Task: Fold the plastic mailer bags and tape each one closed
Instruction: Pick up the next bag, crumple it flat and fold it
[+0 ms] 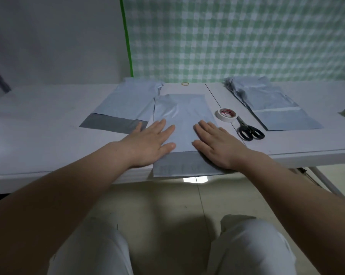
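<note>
Fingers straight and clasping nothing, my left grip (147, 143) and right grip (217, 147) press the middle mailer bag (184, 118) onto the bench (38, 126).

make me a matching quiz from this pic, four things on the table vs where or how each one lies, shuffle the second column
1 tape roll
2 scissors
3 rubber band
4 middle mailer bag

a flat under the left hand and right hand
b by the far edge of the table
c black handles toward the person
d white, lying flat just right of the middle mailer bag

Pairs: 1-d, 2-c, 3-b, 4-a
</note>
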A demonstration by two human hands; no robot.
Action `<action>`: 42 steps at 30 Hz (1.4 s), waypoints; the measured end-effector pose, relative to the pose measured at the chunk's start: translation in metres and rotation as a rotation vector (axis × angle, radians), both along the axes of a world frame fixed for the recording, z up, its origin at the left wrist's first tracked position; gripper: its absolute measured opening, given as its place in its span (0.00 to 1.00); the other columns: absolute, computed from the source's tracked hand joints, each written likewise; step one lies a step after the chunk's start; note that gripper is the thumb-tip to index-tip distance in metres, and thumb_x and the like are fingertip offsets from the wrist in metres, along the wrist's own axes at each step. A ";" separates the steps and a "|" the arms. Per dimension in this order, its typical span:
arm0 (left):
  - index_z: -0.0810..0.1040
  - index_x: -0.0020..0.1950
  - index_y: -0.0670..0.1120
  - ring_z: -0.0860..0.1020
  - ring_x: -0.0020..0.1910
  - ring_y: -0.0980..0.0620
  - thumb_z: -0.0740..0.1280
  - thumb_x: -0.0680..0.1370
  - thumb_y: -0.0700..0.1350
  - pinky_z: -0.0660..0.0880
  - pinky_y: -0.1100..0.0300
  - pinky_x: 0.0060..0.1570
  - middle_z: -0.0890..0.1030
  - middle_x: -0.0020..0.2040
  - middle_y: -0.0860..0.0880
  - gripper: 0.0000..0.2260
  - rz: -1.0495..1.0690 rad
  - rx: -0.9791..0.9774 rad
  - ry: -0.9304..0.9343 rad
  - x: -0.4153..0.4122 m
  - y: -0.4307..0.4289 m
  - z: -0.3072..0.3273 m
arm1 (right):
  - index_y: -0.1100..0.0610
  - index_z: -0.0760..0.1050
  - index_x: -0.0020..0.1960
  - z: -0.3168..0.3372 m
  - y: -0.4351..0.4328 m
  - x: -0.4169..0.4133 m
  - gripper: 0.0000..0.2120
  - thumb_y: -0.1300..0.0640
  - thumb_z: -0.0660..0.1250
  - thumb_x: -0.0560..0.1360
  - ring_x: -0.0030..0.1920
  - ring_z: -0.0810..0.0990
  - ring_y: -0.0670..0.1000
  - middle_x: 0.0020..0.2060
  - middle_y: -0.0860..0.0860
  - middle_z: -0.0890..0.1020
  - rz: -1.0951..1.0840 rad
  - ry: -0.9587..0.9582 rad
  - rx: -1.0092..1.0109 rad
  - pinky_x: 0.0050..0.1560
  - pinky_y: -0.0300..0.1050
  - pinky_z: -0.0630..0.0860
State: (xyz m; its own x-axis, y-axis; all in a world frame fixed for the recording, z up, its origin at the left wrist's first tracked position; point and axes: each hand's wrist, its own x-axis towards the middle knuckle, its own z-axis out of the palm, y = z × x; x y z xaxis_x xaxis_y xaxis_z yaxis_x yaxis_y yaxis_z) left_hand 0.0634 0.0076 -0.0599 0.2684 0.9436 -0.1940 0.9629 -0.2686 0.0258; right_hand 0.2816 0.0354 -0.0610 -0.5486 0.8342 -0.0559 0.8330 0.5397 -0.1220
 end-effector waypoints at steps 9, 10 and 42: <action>0.48 0.78 0.54 0.46 0.77 0.58 0.55 0.72 0.69 0.44 0.64 0.72 0.45 0.78 0.56 0.39 -0.105 0.033 -0.188 -0.001 -0.036 0.005 | 0.56 0.53 0.76 0.013 -0.028 0.008 0.37 0.35 0.55 0.76 0.74 0.55 0.50 0.75 0.50 0.57 0.034 0.060 -0.040 0.70 0.44 0.51; 0.46 0.78 0.53 0.45 0.77 0.58 0.56 0.69 0.72 0.43 0.62 0.73 0.44 0.78 0.55 0.44 -0.111 0.019 -0.157 0.000 -0.039 0.005 | 0.57 0.53 0.76 0.013 -0.030 0.008 0.39 0.34 0.57 0.75 0.73 0.56 0.51 0.74 0.50 0.58 0.042 0.062 -0.036 0.71 0.44 0.51; 0.76 0.40 0.40 0.77 0.38 0.45 0.64 0.77 0.51 0.70 0.56 0.38 0.79 0.36 0.44 0.15 0.484 0.469 -0.815 0.010 -0.019 -0.010 | 0.63 0.77 0.37 -0.002 -0.010 0.025 0.12 0.54 0.68 0.72 0.30 0.68 0.47 0.28 0.51 0.73 -0.449 0.960 -0.060 0.32 0.42 0.64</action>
State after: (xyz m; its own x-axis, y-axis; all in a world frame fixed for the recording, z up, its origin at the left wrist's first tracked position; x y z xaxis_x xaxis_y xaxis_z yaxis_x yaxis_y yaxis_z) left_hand 0.0738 -0.0116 -0.0701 -0.2719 0.9184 0.2873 0.7084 -0.0110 0.7057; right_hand 0.3068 0.0249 -0.0627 -0.0272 0.9815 0.1893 0.4950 0.1777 -0.8505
